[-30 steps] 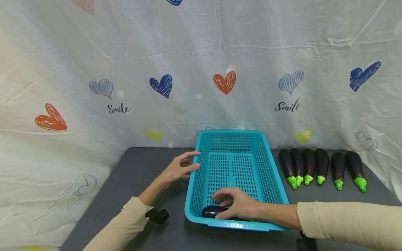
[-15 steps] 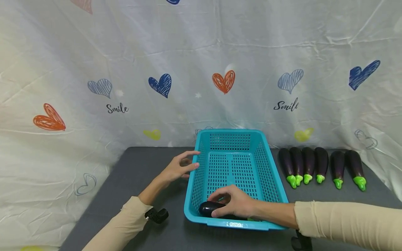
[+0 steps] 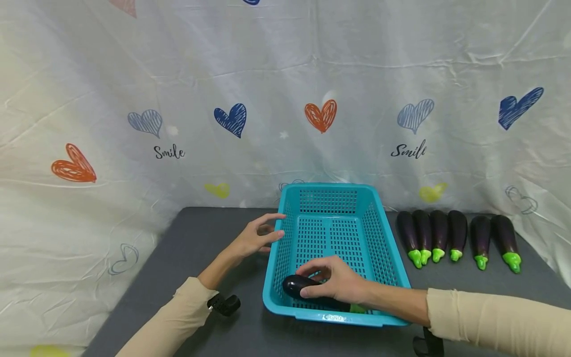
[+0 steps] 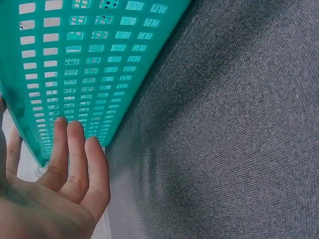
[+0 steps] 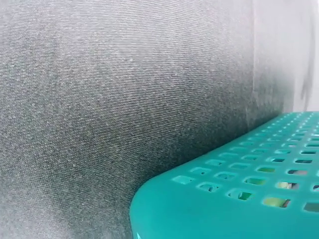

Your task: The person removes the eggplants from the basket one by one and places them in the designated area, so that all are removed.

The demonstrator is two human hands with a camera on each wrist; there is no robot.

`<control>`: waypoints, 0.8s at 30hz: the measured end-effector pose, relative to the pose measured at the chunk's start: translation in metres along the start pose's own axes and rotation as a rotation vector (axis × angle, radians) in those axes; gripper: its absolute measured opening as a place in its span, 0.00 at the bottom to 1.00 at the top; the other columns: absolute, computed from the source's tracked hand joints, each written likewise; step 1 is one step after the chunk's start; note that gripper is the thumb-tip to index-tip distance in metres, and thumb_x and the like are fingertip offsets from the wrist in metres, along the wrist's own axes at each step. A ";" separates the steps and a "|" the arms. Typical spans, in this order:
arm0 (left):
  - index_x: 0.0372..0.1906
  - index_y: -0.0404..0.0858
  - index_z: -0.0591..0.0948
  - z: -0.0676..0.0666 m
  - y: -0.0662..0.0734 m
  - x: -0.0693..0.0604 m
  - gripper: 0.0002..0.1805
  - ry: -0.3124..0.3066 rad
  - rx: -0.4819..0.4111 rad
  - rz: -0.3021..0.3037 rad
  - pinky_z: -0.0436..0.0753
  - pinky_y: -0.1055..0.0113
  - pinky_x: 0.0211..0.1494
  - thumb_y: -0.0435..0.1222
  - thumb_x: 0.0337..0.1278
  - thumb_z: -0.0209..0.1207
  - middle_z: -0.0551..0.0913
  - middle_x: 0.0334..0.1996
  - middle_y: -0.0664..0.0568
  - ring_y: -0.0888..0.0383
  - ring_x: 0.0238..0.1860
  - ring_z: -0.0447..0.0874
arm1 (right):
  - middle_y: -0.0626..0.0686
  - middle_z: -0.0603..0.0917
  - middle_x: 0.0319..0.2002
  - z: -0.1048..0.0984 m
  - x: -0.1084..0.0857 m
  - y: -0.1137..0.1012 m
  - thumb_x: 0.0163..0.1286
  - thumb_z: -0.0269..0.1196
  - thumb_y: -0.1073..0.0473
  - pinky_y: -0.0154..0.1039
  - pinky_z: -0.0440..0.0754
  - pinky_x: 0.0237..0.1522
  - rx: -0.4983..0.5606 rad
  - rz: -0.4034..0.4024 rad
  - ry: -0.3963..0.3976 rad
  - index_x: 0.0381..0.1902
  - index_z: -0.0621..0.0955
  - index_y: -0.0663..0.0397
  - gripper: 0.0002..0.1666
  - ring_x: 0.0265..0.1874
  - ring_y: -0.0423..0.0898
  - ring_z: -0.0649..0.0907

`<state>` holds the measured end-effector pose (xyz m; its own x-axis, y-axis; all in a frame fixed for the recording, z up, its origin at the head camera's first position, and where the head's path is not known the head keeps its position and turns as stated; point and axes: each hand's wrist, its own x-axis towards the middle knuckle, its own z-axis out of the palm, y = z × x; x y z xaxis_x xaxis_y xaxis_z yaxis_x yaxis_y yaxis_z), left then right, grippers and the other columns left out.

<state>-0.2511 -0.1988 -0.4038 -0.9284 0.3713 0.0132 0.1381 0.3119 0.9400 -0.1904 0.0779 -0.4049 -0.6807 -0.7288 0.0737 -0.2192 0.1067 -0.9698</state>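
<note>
A glossy dark-purple eggplant (image 3: 298,285) with a green stem end lies in the near part of the blue plastic basket (image 3: 390,243). My right hand (image 3: 336,281) grips it from above, thumb on the near side and fingers on the far side. In the right wrist view only the perforated outside of the basket appears, with bits of green showing through its holes; the hand itself is out of that view. My left hand (image 3: 254,239) rests at the basket's left rim with relaxed fingers. In the left wrist view, extended fingers (image 4: 76,159) reach up beside the slotted outer wall.
On the dark grey table (image 3: 214,238), several more eggplants (image 3: 438,233) lie in a row to the right of the basket, green ends toward me. A pale curtain (image 3: 267,89) with printed hearts hangs behind the table.
My right hand has closed around the eggplant and drawn it a little away from the basket's near wall, so more of it and its green end show. The left hand stays put.
</note>
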 end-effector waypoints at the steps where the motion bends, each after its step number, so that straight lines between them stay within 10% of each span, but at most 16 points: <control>1: 0.74 0.55 0.71 0.000 0.001 0.000 0.29 0.001 0.002 -0.002 0.83 0.45 0.53 0.46 0.72 0.62 0.77 0.56 0.42 0.46 0.56 0.79 | 0.54 0.85 0.51 -0.001 0.000 -0.001 0.69 0.70 0.64 0.46 0.80 0.54 0.005 0.004 0.008 0.56 0.84 0.61 0.18 0.51 0.54 0.82; 24: 0.74 0.55 0.70 -0.001 0.000 0.000 0.29 -0.010 0.006 -0.002 0.81 0.44 0.54 0.47 0.72 0.62 0.77 0.58 0.43 0.46 0.57 0.78 | 0.61 0.80 0.57 -0.031 -0.009 -0.021 0.73 0.67 0.61 0.48 0.86 0.47 0.062 -0.030 0.150 0.64 0.79 0.61 0.24 0.50 0.57 0.85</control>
<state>-0.2510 -0.1998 -0.4038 -0.9253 0.3792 0.0082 0.1384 0.3175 0.9381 -0.2011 0.1027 -0.3779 -0.7722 -0.6215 0.1321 -0.2006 0.0413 -0.9788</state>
